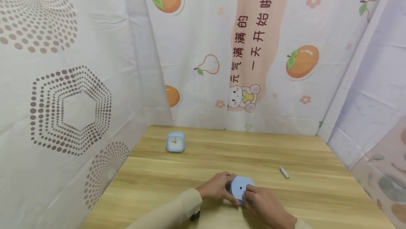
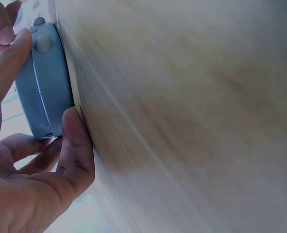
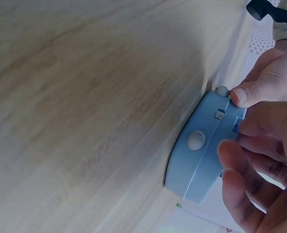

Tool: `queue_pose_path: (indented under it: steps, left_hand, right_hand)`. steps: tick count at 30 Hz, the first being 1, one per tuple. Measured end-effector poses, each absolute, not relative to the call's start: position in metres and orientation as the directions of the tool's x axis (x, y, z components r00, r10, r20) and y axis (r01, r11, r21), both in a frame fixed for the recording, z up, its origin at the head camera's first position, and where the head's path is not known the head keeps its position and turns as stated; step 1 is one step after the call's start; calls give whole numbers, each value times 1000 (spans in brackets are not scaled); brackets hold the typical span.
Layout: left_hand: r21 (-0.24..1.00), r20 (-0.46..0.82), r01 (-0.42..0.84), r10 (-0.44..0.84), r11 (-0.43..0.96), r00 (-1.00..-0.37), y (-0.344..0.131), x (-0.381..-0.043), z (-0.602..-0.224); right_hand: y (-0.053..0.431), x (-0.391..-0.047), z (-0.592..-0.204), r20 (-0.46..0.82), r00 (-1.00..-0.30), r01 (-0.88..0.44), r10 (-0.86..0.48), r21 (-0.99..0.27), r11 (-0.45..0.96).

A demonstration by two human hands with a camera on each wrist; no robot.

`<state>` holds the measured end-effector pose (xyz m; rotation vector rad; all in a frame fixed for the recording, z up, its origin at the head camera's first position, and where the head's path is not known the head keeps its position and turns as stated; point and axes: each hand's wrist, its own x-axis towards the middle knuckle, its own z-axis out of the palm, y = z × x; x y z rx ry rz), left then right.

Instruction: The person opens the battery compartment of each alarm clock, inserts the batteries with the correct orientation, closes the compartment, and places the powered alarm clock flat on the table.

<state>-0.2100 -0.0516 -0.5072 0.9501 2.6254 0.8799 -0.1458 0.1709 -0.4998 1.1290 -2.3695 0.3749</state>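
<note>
A light blue alarm clock (image 1: 236, 183) lies face down on the wooden table, its back turned up. My left hand (image 1: 219, 186) grips it from the left, thumb by the near edge and fingers round the far side. In the left wrist view, fingers of the left hand (image 2: 36, 194) bend about the clock's rim (image 2: 56, 82). My right hand (image 1: 264, 202) bends over the back, its fingertips pinching at the battery cover, which they partly hide. Two round feet and a small switch (image 3: 219, 114) show on the clock's side in the right wrist view.
A second light blue alarm clock (image 1: 175, 142) stands upright at the back left, its face towards me. A small white battery-like cylinder (image 1: 284, 172) lies right of my hands. Printed curtains (image 1: 196, 91) hang behind the table and along both sides.
</note>
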Motion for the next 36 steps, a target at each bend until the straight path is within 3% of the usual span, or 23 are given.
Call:
queue_pose_path:
  steps: [8, 13, 19, 27, 31, 36]
  left_hand:
    - [608, -9, 500, 634, 617, -773, -52, -212, -509]
    - [609, -4, 500, 632, 616, -775, -53, -211, -507]
    - [615, 4, 508, 642, 603, -767, -52, -210, -506]
    - [621, -4, 493, 632, 609, -775, -53, -209, -506]
    - [649, -3, 488, 643, 584, -766, -55, -209, -504]
    - [678, 3, 483, 655, 554, -755, -56, -210, -503]
  right_hand:
    - [173, -145, -499, 523, -533, -788, -665, -22, 615]
    - [176, -145, -499, 508, -556, -789, -658, -76, 609]
    - [178, -144, -496, 440, -688, -703, -577, -207, 681]
    - [174, -142, -490, 329, -902, -381, -280, -299, 875]
    - [172, -143, -490, 205, -949, -292, -238, -294, 910]
    - [171, -144, -493, 170, -957, -278, -234, -317, 907]
